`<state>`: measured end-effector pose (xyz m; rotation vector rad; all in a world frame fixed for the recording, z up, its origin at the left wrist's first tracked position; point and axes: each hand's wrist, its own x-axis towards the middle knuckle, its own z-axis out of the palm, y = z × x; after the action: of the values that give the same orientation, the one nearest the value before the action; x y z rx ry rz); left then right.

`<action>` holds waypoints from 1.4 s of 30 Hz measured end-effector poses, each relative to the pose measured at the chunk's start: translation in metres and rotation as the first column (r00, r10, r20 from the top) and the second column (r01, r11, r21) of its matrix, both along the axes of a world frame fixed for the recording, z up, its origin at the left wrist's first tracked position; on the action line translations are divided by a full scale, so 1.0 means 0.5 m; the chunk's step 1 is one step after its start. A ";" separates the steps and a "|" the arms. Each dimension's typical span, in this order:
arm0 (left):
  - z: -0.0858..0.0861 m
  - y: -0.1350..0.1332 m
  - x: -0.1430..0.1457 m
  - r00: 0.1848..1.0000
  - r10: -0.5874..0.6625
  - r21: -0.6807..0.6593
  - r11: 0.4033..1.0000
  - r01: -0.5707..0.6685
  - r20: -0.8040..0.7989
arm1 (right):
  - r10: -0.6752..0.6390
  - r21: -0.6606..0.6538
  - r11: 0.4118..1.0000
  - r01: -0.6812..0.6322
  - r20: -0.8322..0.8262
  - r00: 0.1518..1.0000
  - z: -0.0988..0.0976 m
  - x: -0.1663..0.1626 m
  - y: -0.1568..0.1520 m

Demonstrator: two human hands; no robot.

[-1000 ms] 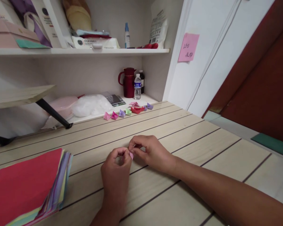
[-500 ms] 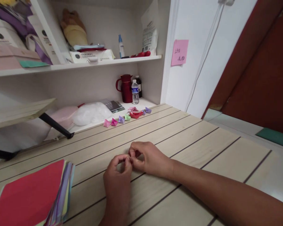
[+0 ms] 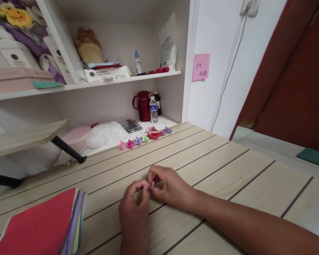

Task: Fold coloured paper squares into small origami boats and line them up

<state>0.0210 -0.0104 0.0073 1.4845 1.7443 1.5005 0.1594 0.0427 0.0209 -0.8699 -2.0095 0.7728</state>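
Observation:
Between my fingertips is a tiny pink piece of folded paper (image 3: pixel 152 183), mostly covered by the fingers. My left hand (image 3: pixel 135 202) pinches it from the left, thumb and forefinger pressed together. From the right, my right hand (image 3: pixel 168 186) pinches it too, and the fingertips of both hands touch. Both hands are low over the striped wooden table (image 3: pixel 202 156). Beyond them, small folded paper pieces stand in a row along the back edge, among them a pink one (image 3: pixel 122 145), a green one (image 3: pixel 145 138) and a red paper boat (image 3: pixel 154 135).
A stack of coloured paper (image 3: pixel 39 223), red on top, lies at the front left. A raised wooden stand (image 3: pixel 29 138) with black legs is behind it. At the back, a shelf holds a dark red jug (image 3: pixel 143 106), a water bottle (image 3: pixel 153 109) and a white plastic bag (image 3: pixel 106 134).
The view has tilted up slightly, so everything sits lower in the picture. A bit of pink paper now shows between my fingertips. Both hands keep their pinch.

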 end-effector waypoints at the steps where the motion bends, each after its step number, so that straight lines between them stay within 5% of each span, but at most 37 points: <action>1: -0.001 0.001 -0.002 1.000 -0.015 -0.003 1.000 0.015 -0.026 | -0.004 0.001 1.000 0.004 0.007 1.000 -0.003 -0.001 0.001; 13: -0.043 0.018 -0.023 0.973 -0.084 -0.076 0.995 0.069 -0.213 | 0.023 -0.075 0.997 -0.019 0.059 0.998 -0.018 -0.001 -0.001; 27: -0.048 0.001 -0.016 0.935 -0.061 -0.076 0.996 0.036 -0.350 | 0.060 -0.048 0.997 -0.054 0.120 0.991 -0.021 0.000 -0.004; 42: -0.051 0.006 -0.015 0.947 -0.022 -0.073 0.997 -0.001 -0.322 | 0.089 -0.023 0.996 -0.087 0.173 0.981 -0.018 0.001 -0.010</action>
<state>0.0138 -0.0075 -0.0180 1.7777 1.9444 1.2262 0.1599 0.0376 0.0121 -0.8884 -2.2112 0.7854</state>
